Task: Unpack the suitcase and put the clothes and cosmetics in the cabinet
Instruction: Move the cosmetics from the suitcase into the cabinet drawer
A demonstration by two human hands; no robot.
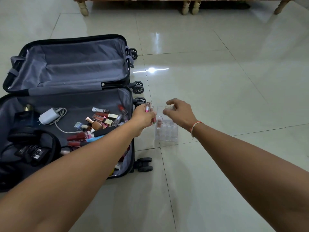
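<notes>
An open black suitcase [70, 96] with grey lining lies on the tiled floor at the left. Its near half holds a pile of cosmetics [102, 120]: lip glosses, small bottles and tubes. Just right of it stands a clear acrylic organizer [167, 131] with several small cells; one pink tube [159, 122] stands in a cell. My left hand [144, 118] grips a few pink and clear lip gloss tubes [148, 107] above the organizer's left edge. Hovering over the organizer's far side, my right hand [179, 113] has its fingers curled; what they touch is blurred.
In the suitcase also lie a white charger with cable [50, 116], black headphones [31, 136] and a black power adapter [31, 152]. Suitcase wheels [144, 164] jut out toward the organizer. Wooden furniture legs [190, 7] stand at the far edge. Glossy floor tiles stretch to the right.
</notes>
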